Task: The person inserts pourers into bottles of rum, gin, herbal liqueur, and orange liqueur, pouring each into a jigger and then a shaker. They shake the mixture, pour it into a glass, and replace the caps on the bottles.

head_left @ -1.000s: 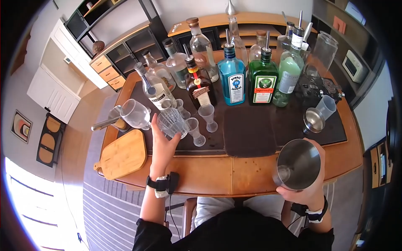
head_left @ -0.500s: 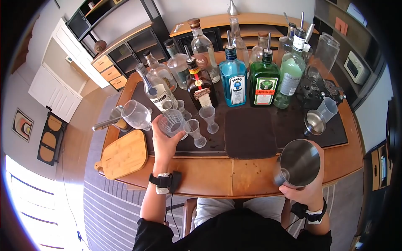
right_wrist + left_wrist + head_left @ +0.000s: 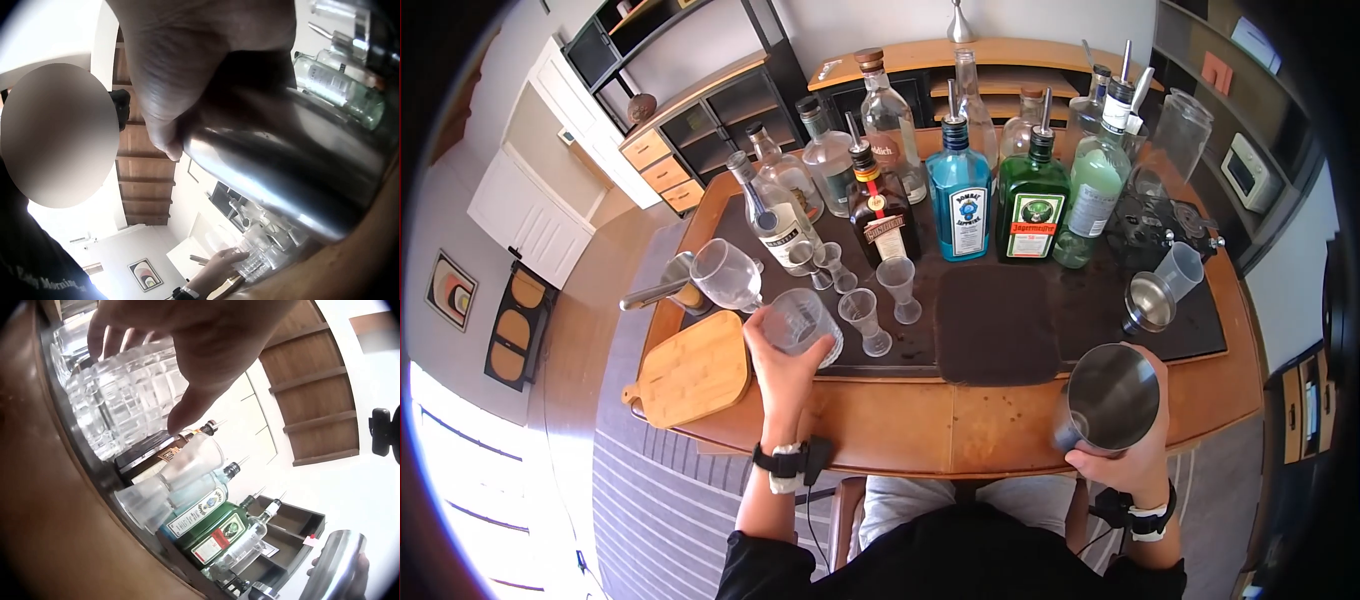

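Note:
My left hand (image 3: 783,380) grips a clear cut-glass mixing glass (image 3: 802,328), thumb on its right side and fingers on its left. In the left wrist view the square-cut pattern of the glass (image 3: 125,400) shows below the palm, close over the dark mat. My right hand (image 3: 1142,462) holds a metal shaker tin (image 3: 1112,398) near the front right edge of the table, mouth turned up and toward me. The tin's shiny side (image 3: 275,162) fills much of the right wrist view. Two clear hourglass jiggers, one a front jigger (image 3: 865,322), stand just right of the mixing glass.
A stemmed glass (image 3: 725,275) and a wooden board (image 3: 695,370) are at the left. Several bottles, among them a blue bottle (image 3: 960,200) and a green bottle (image 3: 1032,205), line the back. A metal strainer cup (image 3: 1150,300) stands right, beyond the brown leather mat (image 3: 995,325).
My left hand has closed round the mixing glass and brought it toward me, to the dark mat's front edge. The right hand keeps the shaker tin in nearly the same place.

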Available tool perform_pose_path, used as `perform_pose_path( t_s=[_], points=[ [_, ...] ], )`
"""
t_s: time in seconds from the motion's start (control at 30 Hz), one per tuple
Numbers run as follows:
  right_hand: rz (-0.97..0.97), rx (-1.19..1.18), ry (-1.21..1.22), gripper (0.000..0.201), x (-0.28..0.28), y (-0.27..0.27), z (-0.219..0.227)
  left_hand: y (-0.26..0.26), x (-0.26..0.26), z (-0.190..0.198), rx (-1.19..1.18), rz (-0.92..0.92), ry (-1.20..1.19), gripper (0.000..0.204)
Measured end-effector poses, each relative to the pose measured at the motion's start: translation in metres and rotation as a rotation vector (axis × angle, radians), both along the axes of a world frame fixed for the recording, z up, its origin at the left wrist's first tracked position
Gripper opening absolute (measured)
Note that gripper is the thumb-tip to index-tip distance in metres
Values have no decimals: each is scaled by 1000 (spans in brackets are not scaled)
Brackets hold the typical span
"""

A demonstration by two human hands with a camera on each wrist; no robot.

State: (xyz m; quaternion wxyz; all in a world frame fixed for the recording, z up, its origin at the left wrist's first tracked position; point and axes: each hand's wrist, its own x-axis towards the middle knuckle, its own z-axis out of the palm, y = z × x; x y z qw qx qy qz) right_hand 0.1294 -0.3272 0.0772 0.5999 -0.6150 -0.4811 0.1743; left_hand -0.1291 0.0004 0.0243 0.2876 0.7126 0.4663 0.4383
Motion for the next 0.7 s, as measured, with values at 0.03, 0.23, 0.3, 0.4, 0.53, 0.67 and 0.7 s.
perform_pose_path(
  t_s=[0.03,0.23,0.3,0.4,0.53,0.67,0.7],
  points=[
    [-2,7,21,107,0,0,0,-7,-4,-1,-11,45,-27,87],
    [-54,38,125,105,3,0,-5,-54,-27,3,-203,-10,-355,84],
    [-91,53,141,105,2,1,-5,-71,-28,18,-296,-160,-434,84],
    [-114,108,166,106,2,2,-8,-86,-15,30,-340,-501,-423,91],
    [-71,72,206,108,10,-5,2,-97,33,44,-243,-767,-219,97],
    [-54,81,371,105,28,-15,0,-83,94,34,-406,-954,-322,96],
    [-111,75,271,104,27,-14,7,-74,106,33,-415,-974,-286,97]
  ],
)
